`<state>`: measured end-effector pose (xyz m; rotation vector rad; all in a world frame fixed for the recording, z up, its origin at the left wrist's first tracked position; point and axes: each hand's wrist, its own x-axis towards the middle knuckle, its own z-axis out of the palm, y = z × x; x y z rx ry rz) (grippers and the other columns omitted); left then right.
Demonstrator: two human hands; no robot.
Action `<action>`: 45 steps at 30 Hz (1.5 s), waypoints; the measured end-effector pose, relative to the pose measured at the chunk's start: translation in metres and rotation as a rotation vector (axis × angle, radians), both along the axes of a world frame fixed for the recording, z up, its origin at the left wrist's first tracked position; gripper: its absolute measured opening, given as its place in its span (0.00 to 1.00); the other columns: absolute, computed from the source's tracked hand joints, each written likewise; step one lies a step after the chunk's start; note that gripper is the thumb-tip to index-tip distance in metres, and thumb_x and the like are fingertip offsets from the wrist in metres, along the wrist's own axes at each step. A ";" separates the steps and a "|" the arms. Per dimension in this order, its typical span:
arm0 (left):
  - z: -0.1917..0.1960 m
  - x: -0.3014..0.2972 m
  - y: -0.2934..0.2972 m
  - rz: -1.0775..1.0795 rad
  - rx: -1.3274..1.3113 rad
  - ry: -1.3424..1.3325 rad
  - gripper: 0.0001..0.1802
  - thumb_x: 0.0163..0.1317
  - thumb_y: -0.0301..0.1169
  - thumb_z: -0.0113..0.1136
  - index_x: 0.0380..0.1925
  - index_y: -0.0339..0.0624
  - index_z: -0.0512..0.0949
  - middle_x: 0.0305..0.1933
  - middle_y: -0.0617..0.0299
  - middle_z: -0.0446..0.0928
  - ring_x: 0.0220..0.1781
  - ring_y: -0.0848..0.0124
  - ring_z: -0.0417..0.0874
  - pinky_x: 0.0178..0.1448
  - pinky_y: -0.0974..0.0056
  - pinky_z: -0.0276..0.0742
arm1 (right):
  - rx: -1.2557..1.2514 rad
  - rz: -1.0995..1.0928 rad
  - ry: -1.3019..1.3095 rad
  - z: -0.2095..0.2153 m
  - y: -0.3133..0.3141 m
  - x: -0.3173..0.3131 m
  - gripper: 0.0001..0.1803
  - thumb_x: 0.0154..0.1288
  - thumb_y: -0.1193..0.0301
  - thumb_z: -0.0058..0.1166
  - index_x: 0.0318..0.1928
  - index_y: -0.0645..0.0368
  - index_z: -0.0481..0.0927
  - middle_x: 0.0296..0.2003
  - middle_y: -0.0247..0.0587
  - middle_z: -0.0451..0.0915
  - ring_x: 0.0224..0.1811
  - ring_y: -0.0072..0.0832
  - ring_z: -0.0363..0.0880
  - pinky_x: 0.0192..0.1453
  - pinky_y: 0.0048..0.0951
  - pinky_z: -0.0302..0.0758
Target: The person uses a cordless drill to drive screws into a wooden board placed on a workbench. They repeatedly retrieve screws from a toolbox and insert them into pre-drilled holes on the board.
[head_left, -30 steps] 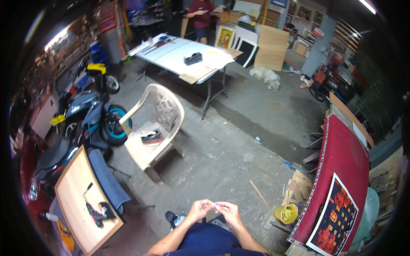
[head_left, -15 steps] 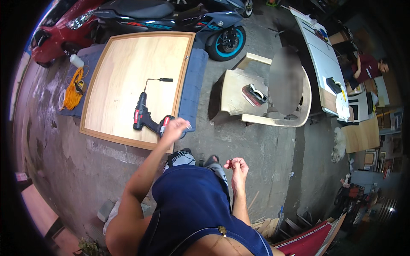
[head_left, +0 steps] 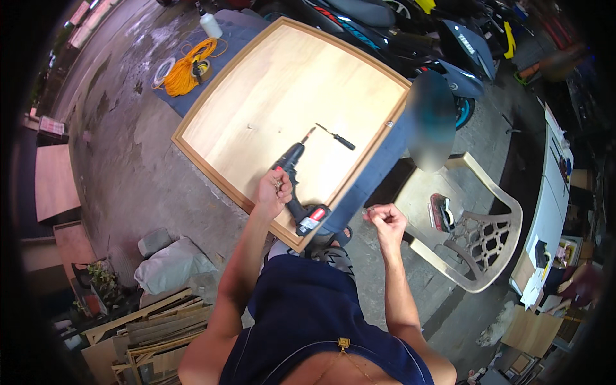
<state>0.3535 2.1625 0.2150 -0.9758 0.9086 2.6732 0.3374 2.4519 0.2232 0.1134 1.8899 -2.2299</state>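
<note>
1. Drill [head_left: 291, 156] lies on the near part of a framed wooden board [head_left: 256, 102], its bit pointing far and right.
2. The person's left hand [head_left: 276, 190] is beside the drill's body, fingers curled in; from here I cannot tell whether it is clamped on anything.
3. The right hand [head_left: 389, 223] is just off the board's near right corner, thumb and fingertips together on a tiny piece [head_left: 367, 211], too small to name.
4. A black-handled screwdriver [head_left: 344, 141] lies right of the bit.
5. Blue cloth [head_left: 239, 40] shows past the board, bearing orange cord [head_left: 179, 78] at far left.
6. A cream chair [head_left: 417, 192] stands on the right.
</note>
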 end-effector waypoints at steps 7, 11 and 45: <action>-0.052 -0.094 -0.149 -0.520 -1.219 -0.071 0.07 0.53 0.31 0.49 0.22 0.40 0.73 0.20 0.62 0.70 0.21 0.72 0.71 0.25 0.69 0.66 | -0.055 0.046 -0.057 -0.003 -0.124 -0.002 0.04 0.52 0.83 0.54 0.31 0.68 0.74 0.29 0.43 0.79 0.31 0.26 0.80 0.39 0.25 0.77; -0.125 -0.186 -0.242 -0.616 -1.745 0.254 0.11 0.49 0.25 0.53 0.34 0.41 0.76 0.36 0.51 0.78 0.41 0.57 0.79 0.46 0.60 0.74 | -0.046 -0.117 -0.098 -0.015 -0.198 0.029 0.06 0.50 0.86 0.53 0.29 0.66 0.74 0.31 0.43 0.78 0.31 0.26 0.80 0.40 0.24 0.76; -0.099 -0.242 -0.345 -1.012 -1.717 0.914 0.18 0.52 0.32 0.59 0.45 0.46 0.77 0.48 0.61 0.74 0.51 0.63 0.72 0.56 0.63 0.69 | -0.249 -0.911 -0.093 0.028 -0.462 0.029 0.13 0.58 0.78 0.54 0.43 0.72 0.73 0.33 0.50 0.80 0.35 0.33 0.81 0.39 0.29 0.75</action>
